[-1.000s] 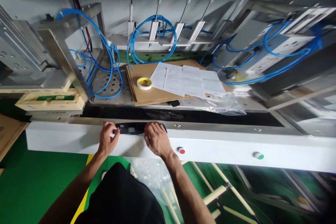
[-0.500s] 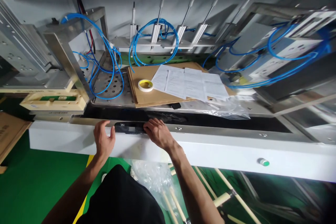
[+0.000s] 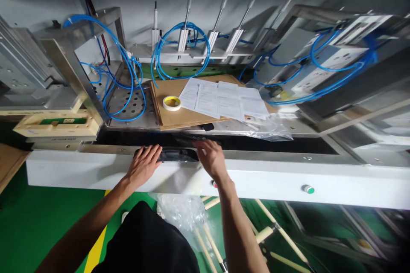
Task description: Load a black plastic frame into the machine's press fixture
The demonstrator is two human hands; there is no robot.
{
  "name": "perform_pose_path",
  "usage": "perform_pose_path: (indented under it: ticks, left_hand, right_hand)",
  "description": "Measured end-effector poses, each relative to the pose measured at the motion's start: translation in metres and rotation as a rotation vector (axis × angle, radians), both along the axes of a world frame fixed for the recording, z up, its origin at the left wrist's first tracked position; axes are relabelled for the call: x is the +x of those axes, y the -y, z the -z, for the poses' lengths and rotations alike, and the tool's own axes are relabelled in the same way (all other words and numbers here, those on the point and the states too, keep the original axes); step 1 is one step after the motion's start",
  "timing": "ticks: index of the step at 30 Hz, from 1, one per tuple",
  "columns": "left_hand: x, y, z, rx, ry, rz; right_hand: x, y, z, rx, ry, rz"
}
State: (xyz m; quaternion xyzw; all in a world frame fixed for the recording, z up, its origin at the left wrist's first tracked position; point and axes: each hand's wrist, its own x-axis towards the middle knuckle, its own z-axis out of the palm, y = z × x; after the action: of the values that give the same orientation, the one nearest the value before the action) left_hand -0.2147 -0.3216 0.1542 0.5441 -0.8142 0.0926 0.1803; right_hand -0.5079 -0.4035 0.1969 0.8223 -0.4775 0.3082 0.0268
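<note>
A long black plastic part point(image 3: 179, 155) with a glossy, film-like sheen lies along the metal front edge of the machine bed. My left hand point(image 3: 144, 165) lies over its left end, fingers stretched out flat across it and the thumb hidden. At the part's right end is my right hand point(image 3: 212, 160), slightly smeared by motion, its fingers bent over the dark slot point(image 3: 256, 143). Whether those fingers pinch anything cannot be made out. Crumpled clear film point(image 3: 185, 137) shows in the slot just behind the part.
Behind the slot, cardboard sheets point(image 3: 173, 120) carry a tape roll point(image 3: 171, 103) and printed papers point(image 3: 224, 100). Blue air hoses point(image 3: 182, 49) loop around upright cylinders point(image 3: 183, 39). Clear plastic point(image 3: 272, 130) lies at right. A green button point(image 3: 309, 189) sits on the white front panel point(image 3: 272, 179).
My left hand has moved right from beside the black part onto its left end. My right hand has lifted from its top to the right end. The view has shifted slightly right.
</note>
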Motion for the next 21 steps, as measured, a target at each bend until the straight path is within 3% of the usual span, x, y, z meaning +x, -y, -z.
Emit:
perform_pose_path:
  ticks: [2, 4, 8, 12, 15, 18, 21]
  left_hand:
    - [0.001, -0.004, 0.000, -0.003, -0.003, -0.001]
    - [0.001, -0.006, 0.000, -0.001, -0.003, -0.006]
    - [0.001, -0.008, 0.000, 0.011, -0.021, -0.002]
    - [0.005, -0.008, 0.000, 0.010, -0.015, 0.017]
    - [0.007, -0.007, 0.001, -0.004, 0.011, 0.038]
    - [0.009, -0.007, 0.001, -0.013, 0.015, 0.061]
    - [0.011, -0.007, 0.001, -0.011, -0.010, 0.074]
  right_hand:
    - [-0.016, -0.010, 0.001, -0.112, 0.086, 0.180]
    - [-0.019, -0.028, 0.002, -0.193, 0.186, 0.266]
    - [0.004, -0.065, 0.011, -0.195, 0.106, 0.152]
    - [0.014, -0.076, 0.021, -0.139, 0.028, 0.099]
    - [-0.001, -0.071, 0.016, 0.009, 0.158, 0.056]
    - [-0.017, -0.062, 0.005, 0.347, 0.358, 0.015]
    - [-0.019, -0.055, -0.003, 0.578, 0.515, 0.182]
